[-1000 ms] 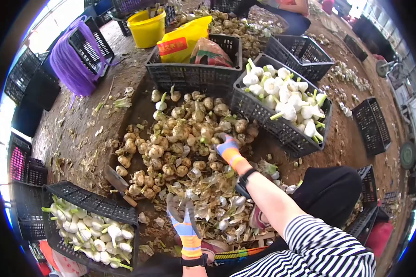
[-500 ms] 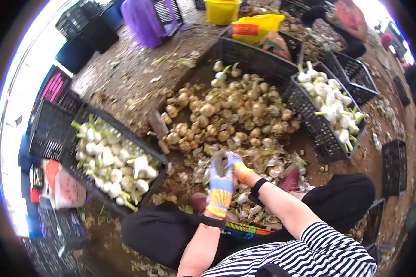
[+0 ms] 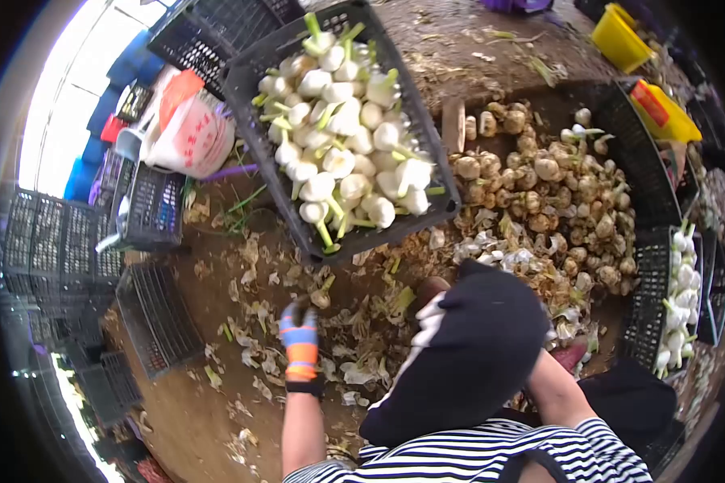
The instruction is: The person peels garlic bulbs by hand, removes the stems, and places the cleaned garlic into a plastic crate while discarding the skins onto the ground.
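My left hand (image 3: 300, 342), in a blue, grey and orange glove, reaches low over the littered ground at the lower left. Just beyond its fingertips is a garlic bulb (image 3: 321, 299) with a short stem. The fingers are small and dark here, so their grip is unclear. A black crate (image 3: 447, 181) of trimmed white garlic (image 3: 338, 163) stands ahead of this hand. My right forearm runs down behind my raised knee (image 3: 491, 322), which hides the right hand. Beyond the knee is a heap of brown, unpeeled garlic (image 3: 548, 169).
Papery skins (image 3: 370, 370) litter the ground. Another crate (image 3: 652, 282) of white garlic stands at the right. At the left are a white bucket (image 3: 197, 141), stacked black crates (image 3: 64, 249) and a tilted crate (image 3: 159, 318). A yellow bucket (image 3: 620, 40) is at the upper right.
The view has swung left. My hands, together above the skins before, are now apart. The left has moved out to the ground at the left; the right is now hidden behind my raised knee.
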`<state>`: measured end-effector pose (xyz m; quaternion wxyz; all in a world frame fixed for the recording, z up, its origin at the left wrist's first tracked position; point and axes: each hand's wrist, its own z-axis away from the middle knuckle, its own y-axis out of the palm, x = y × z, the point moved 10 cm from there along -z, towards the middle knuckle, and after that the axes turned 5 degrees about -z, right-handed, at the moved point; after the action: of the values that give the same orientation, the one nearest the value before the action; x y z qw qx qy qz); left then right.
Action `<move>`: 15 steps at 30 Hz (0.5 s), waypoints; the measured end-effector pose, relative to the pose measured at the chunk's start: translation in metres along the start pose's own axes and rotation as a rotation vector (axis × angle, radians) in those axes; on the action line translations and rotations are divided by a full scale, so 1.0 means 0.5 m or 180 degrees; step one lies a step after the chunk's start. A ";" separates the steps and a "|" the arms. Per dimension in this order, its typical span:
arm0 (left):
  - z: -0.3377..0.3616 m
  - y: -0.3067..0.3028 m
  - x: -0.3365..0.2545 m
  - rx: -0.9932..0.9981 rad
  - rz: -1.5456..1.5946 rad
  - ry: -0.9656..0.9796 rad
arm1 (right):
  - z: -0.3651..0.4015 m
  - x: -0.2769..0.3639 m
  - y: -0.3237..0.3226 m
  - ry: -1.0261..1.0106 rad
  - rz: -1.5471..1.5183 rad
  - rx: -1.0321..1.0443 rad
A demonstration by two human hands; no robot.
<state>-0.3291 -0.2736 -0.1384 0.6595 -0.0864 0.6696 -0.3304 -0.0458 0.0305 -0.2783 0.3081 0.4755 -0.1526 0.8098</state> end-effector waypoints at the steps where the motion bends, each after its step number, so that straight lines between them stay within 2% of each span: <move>1: 0.020 0.048 0.075 0.0163 0.0036 -0.0276 | 0.015 -0.010 -0.029 0.0042 0.0100 -0.0045; 3: 0.049 0.073 0.060 -0.0246 -0.1523 -0.0279 | 0.042 -0.001 -0.080 0.0104 0.0292 -0.0183; 5: 0.034 0.081 0.069 -0.0367 -0.1596 -0.0311 | 0.050 0.030 -0.117 0.0095 0.0440 -0.0329; 7: -0.007 0.081 0.122 -0.0586 -0.1792 -0.0794 | 0.038 0.084 -0.165 0.0027 0.0559 -0.0493; 8: -0.038 0.118 0.187 -0.0022 -0.1674 -0.0941 | 0.056 0.098 -0.192 -0.0049 0.0595 -0.0607; 9: -0.067 0.160 0.246 0.0531 -0.1917 -0.0830 | 0.089 0.101 -0.234 -0.0177 0.0611 -0.0750; 10: -0.065 0.168 0.240 0.0257 -0.2309 -0.0406 | 0.130 0.098 -0.277 -0.0342 0.0612 -0.0909; 11: -0.060 0.162 0.205 0.0336 -0.2055 -0.0547 | 0.154 0.118 -0.301 -0.0527 0.0594 -0.1057; 12: -0.058 0.158 0.156 0.0491 -0.0890 -0.0409 | 0.163 0.147 -0.310 -0.0697 0.0557 -0.1189; 13: -0.084 0.168 0.252 0.0185 -0.1266 -0.0402 | 0.145 0.200 -0.303 -0.0844 0.0509 -0.1304; 14: -0.076 0.147 0.204 0.0147 0.0264 -0.0731 | 0.121 0.145 -0.356 -0.0473 -0.0776 -0.1872; 15: -0.043 0.138 0.152 0.0192 0.1794 -0.1059 | 0.193 0.291 -0.332 -0.0506 -0.0949 -0.2095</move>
<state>-0.3360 -0.2555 -0.2418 0.8276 0.0691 0.5403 -0.1359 0.0743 0.1566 -0.1119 0.5463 0.4293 -0.3574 0.6241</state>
